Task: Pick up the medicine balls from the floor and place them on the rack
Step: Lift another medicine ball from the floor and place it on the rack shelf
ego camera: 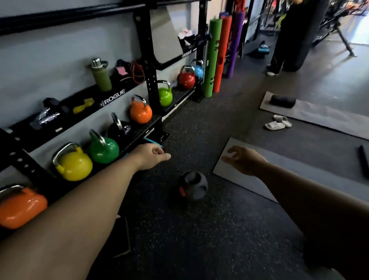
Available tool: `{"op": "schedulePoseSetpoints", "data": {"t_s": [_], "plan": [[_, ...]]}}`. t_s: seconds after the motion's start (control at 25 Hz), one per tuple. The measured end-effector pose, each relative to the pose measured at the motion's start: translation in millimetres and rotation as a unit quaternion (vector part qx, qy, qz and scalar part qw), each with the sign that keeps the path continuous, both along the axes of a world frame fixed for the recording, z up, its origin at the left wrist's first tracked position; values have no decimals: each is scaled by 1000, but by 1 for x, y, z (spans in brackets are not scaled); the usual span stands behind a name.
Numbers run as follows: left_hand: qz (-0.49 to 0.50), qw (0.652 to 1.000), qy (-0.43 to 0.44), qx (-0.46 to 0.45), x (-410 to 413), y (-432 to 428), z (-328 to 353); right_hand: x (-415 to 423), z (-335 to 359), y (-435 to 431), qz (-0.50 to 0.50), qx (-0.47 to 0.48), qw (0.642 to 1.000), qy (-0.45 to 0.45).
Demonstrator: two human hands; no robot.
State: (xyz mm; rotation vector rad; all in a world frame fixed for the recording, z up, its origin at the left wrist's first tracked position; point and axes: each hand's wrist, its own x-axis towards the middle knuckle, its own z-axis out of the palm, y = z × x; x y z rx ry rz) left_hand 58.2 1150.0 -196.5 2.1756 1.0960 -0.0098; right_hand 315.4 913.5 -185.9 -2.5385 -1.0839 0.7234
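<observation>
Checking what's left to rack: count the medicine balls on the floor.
1. The medicine ball lies on the floor beside the grey mat, below both open hands. Others may lie out of view.

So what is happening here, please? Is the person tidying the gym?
It looks so. A person reaches both bare arms forward toward a dark medicine ball lying on the floor. The left hand and the right hand are both empty and not yet touching the ball. Beside them, the black rack already holds a row of coloured kettlebells. The ball is not yet picked up.
</observation>
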Motion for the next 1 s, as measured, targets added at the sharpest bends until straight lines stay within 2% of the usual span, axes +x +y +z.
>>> {"op": "schedulePoseSetpoints", "data": {"t_s": [0.36, 0.52, 0.76, 1.0], "plan": [[62, 994, 40, -78, 94, 108, -105, 118, -109, 142, 167, -107, 980, -30], [96, 988, 69, -103, 163, 165, -159, 197, -177, 245, 241, -123, 963, -4], [140, 974, 92, -153, 226, 240, -273, 259, -326, 351, 258, -182, 947, 60], [134, 966, 88, -204, 286, 268, -431, 253, -509, 381, 288, -221, 925, 113]]}}
